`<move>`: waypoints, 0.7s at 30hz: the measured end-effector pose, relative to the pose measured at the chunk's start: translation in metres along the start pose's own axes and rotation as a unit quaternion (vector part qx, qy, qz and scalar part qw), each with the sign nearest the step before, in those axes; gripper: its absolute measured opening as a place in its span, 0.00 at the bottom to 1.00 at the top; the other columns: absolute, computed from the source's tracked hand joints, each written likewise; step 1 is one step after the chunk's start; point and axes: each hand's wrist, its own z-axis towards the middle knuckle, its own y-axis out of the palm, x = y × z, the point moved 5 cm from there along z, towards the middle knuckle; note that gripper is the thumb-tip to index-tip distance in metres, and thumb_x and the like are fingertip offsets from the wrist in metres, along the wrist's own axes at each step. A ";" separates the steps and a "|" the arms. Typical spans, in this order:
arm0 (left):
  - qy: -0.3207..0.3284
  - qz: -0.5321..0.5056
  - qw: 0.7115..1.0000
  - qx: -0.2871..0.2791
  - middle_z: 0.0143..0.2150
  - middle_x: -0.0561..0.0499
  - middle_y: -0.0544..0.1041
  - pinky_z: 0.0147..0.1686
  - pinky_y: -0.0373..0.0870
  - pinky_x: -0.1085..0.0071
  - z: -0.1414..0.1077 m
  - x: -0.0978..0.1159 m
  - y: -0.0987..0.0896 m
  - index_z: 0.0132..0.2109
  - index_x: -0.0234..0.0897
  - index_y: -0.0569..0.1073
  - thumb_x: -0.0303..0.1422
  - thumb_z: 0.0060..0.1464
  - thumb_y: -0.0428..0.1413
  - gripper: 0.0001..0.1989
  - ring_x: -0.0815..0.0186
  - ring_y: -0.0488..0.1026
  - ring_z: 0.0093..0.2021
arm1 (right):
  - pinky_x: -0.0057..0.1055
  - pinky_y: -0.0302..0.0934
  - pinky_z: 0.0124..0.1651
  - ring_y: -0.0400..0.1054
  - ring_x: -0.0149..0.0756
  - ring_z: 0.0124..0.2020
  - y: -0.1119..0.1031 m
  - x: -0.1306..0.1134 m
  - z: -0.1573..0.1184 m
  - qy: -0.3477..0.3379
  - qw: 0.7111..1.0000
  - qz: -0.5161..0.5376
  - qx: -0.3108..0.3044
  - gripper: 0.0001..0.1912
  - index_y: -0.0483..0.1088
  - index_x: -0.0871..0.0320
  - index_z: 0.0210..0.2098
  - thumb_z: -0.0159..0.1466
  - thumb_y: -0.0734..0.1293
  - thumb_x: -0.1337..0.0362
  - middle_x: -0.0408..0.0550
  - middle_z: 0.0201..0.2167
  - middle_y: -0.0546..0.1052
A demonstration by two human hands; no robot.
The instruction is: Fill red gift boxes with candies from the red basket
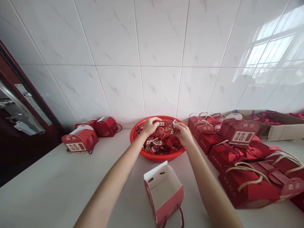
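Note:
A round red plastic basket (163,157) stands by the wall, filled with red-wrapped candies (162,134). My left hand (151,125) reaches over its left back part, fingers closed at a small wrapped piece with a pale label. Over the right side, my right hand (183,132) pinches a piece with a white printed tag (175,123). In front of the basket, between my forearms, is an open red box (169,201) with a bare white inside and a dark red cord handle hanging at its front.
Several red gift boxes (239,134) crowd the right side, some with rope handles. A cardboard box (282,130) of red items lies behind them. More red boxes (82,141) stand at the left, near a dark door (19,139).

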 end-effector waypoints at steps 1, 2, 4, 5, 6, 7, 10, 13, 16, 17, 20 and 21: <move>-0.002 0.002 1.000 -0.002 0.36 0.50 0.83 0.43 0.74 0.65 0.000 0.000 -0.001 0.35 0.37 0.80 0.29 0.46 0.51 0.13 0.59 0.78 0.39 | 0.29 0.64 0.27 0.67 0.34 0.31 0.000 0.000 0.000 0.000 1.000 0.000 0.001 0.14 0.70 0.56 0.23 0.39 0.76 0.62 0.41 0.26 0.74; -0.003 0.003 1.000 -0.004 0.33 0.50 0.82 0.41 0.73 0.65 -0.001 0.001 -0.001 0.34 0.37 0.80 0.30 0.46 0.51 0.13 0.59 0.77 0.37 | 0.29 0.64 0.27 0.67 0.34 0.31 0.001 0.000 -0.001 0.000 1.000 0.001 0.001 0.14 0.70 0.56 0.23 0.39 0.76 0.62 0.41 0.27 0.74; -0.004 0.004 1.000 -0.008 0.30 0.51 0.81 0.40 0.72 0.65 -0.001 0.002 -0.002 0.31 0.37 0.79 0.32 0.47 0.51 0.12 0.59 0.76 0.36 | 0.28 0.64 0.27 0.68 0.34 0.31 0.001 -0.001 -0.001 0.000 1.000 0.001 0.001 0.15 0.71 0.56 0.24 0.38 0.76 0.62 0.41 0.27 0.74; -0.005 0.003 1.000 -0.010 0.30 0.51 0.80 0.39 0.72 0.65 -0.001 0.003 -0.002 0.30 0.38 0.79 0.33 0.47 0.51 0.12 0.59 0.76 0.36 | 0.28 0.64 0.27 0.68 0.34 0.31 0.002 -0.001 -0.001 0.001 1.000 0.000 -0.001 0.15 0.71 0.56 0.24 0.38 0.76 0.62 0.41 0.27 0.74; -0.005 0.001 1.000 -0.013 0.30 0.51 0.80 0.39 0.72 0.66 -0.001 0.003 -0.002 0.30 0.38 0.79 0.33 0.47 0.51 0.12 0.59 0.76 0.36 | 0.28 0.64 0.27 0.68 0.34 0.31 0.002 -0.002 -0.002 0.001 1.000 0.000 -0.002 0.15 0.71 0.56 0.24 0.38 0.76 0.61 0.41 0.27 0.75; -0.005 -0.003 1.000 -0.015 0.30 0.51 0.81 0.39 0.72 0.66 -0.002 0.004 -0.002 0.30 0.38 0.79 0.33 0.47 0.51 0.12 0.59 0.76 0.36 | 0.28 0.64 0.27 0.68 0.34 0.31 0.002 -0.002 -0.002 0.002 1.000 -0.001 -0.004 0.15 0.71 0.56 0.24 0.38 0.77 0.61 0.41 0.27 0.75; -0.003 -0.016 1.000 -0.024 0.31 0.51 0.81 0.40 0.72 0.65 -0.002 0.005 0.000 0.34 0.38 0.81 0.33 0.46 0.53 0.13 0.59 0.76 0.36 | 0.28 0.64 0.28 0.69 0.34 0.31 0.003 -0.002 -0.003 0.003 1.000 -0.003 -0.012 0.16 0.72 0.56 0.25 0.39 0.77 0.60 0.41 0.27 0.76; 0.003 -0.035 0.999 -0.029 0.34 0.50 0.82 0.45 0.73 0.63 -0.003 0.006 0.001 0.37 0.38 0.82 0.32 0.45 0.55 0.13 0.58 0.78 0.40 | 0.28 0.64 0.29 0.69 0.34 0.32 0.003 -0.003 -0.003 0.003 1.000 -0.005 -0.021 0.15 0.73 0.56 0.25 0.40 0.78 0.59 0.41 0.27 0.76; 0.011 -0.062 0.997 -0.034 0.40 0.48 0.84 0.49 0.73 0.62 -0.003 0.008 0.002 0.38 0.38 0.82 0.32 0.46 0.57 0.12 0.56 0.78 0.45 | 0.29 0.65 0.30 0.71 0.36 0.33 0.004 -0.003 -0.003 0.005 1.000 -0.007 -0.026 0.14 0.73 0.56 0.25 0.41 0.77 0.59 0.42 0.28 0.77; 0.014 -0.073 0.997 -0.037 0.41 0.47 0.84 0.49 0.73 0.61 -0.003 0.008 0.002 0.39 0.37 0.82 0.33 0.47 0.57 0.13 0.56 0.78 0.45 | 0.29 0.66 0.31 0.71 0.36 0.33 0.004 -0.002 -0.003 0.006 1.000 -0.008 -0.028 0.13 0.73 0.56 0.25 0.42 0.77 0.59 0.42 0.28 0.77; 0.021 -0.104 0.993 -0.048 0.44 0.45 0.84 0.48 0.74 0.60 -0.003 0.009 0.003 0.43 0.35 0.82 0.37 0.50 0.58 0.16 0.55 0.79 0.46 | 0.31 0.67 0.32 0.72 0.38 0.34 0.004 -0.001 -0.002 0.008 0.999 -0.012 -0.033 0.12 0.73 0.55 0.26 0.44 0.76 0.58 0.43 0.29 0.78; 0.024 -0.113 0.992 -0.054 0.45 0.44 0.84 0.48 0.75 0.59 -0.004 0.009 0.004 0.45 0.35 0.82 0.38 0.51 0.59 0.17 0.55 0.79 0.46 | 0.31 0.67 0.32 0.72 0.38 0.34 0.004 -0.001 -0.001 0.008 0.999 -0.013 -0.036 0.12 0.73 0.55 0.26 0.45 0.76 0.58 0.44 0.29 0.78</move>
